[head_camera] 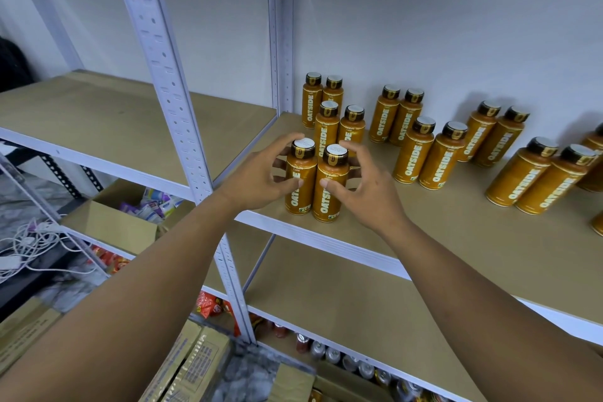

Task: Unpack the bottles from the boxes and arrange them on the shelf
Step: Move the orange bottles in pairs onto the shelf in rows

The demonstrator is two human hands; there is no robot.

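Two golden Oatside bottles with dark caps stand upright side by side at the front edge of the brown shelf board (456, 238). My left hand (261, 170) wraps the left bottle (299, 186) from its left side. My right hand (365, 186) wraps the right bottle (329, 189) from its right side. Both bottles rest on the shelf. Behind them stand two more pairs of bottles (339, 127). Several other pairs (424, 153) stand in rows further right along the wall.
A white slotted upright post (173, 81) rises just left of my left hand. The neighbouring shelf board (114, 114) lies at the left. Below are cardboard boxes (111, 222), red snack packets (208, 303), cans (326, 352) and tangled white cables (29, 241).
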